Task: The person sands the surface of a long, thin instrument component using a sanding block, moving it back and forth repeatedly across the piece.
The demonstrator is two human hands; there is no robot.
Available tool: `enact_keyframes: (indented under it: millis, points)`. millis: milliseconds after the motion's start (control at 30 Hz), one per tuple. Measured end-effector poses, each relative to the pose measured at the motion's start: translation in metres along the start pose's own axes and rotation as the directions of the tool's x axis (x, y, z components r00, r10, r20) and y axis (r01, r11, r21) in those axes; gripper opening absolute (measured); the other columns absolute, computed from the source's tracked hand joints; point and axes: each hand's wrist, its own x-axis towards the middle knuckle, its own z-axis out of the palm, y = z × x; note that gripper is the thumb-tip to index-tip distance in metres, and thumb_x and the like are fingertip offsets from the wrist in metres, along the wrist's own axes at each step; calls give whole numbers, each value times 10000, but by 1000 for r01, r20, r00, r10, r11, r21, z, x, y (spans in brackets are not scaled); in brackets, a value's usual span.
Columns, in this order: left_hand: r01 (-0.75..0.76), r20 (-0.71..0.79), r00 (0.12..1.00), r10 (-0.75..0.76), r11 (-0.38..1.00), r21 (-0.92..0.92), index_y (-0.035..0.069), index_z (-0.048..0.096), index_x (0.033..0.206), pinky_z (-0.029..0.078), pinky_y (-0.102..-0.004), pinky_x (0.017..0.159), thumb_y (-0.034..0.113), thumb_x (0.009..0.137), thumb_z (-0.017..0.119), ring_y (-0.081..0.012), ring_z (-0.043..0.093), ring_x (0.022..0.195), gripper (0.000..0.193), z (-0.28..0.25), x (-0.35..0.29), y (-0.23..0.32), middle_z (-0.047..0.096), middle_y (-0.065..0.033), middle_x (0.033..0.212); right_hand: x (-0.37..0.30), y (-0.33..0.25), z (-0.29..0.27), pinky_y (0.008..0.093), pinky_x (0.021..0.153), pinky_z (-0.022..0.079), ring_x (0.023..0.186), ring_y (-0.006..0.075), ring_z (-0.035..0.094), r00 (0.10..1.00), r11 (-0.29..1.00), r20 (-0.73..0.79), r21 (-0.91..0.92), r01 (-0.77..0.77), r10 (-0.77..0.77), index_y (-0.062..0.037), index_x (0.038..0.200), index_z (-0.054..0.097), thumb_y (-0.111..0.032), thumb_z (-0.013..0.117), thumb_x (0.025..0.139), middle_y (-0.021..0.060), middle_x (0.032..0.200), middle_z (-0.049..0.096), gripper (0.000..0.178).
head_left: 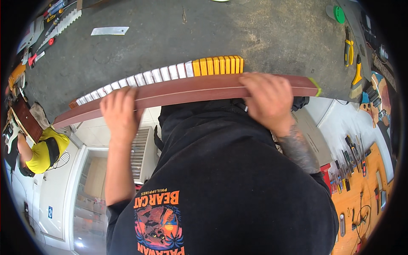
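Observation:
A long reddish-brown bar with a yellow-green right end lies across the near edge of the workbench, in front of my body. My left hand grips it left of the middle, fingers over the top and thumb on the near side. Nearer its right end, my right hand is closed over the bar too, slightly blurred. Just beyond the bar runs a narrow strip covered in white and, at its right, yellow segments split by dark lines. The bar hides part of the strip's near side.
A flat metal blade rests farther back on the dark workbench. Saws and tools crowd the left side. Yellow-handled pliers, a brush and a green-lidded container are at right. Another person in yellow works at far left.

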Motion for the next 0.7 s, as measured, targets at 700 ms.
enact_keyframes:
  millis: [700]
  points:
    - [-30, 40, 999, 33, 998, -62, 127, 654, 1168, 441, -447, 934, 221, 673, 834, -265, 629, 1025, 535, -1, 54, 73, 674, -40, 1110, -19, 75, -42, 368, 844, 473, 1011, 212, 701, 999, 997, 41, -73, 19, -16, -101, 1148, 698, -53, 691, 741, 30, 1118, 746, 410]
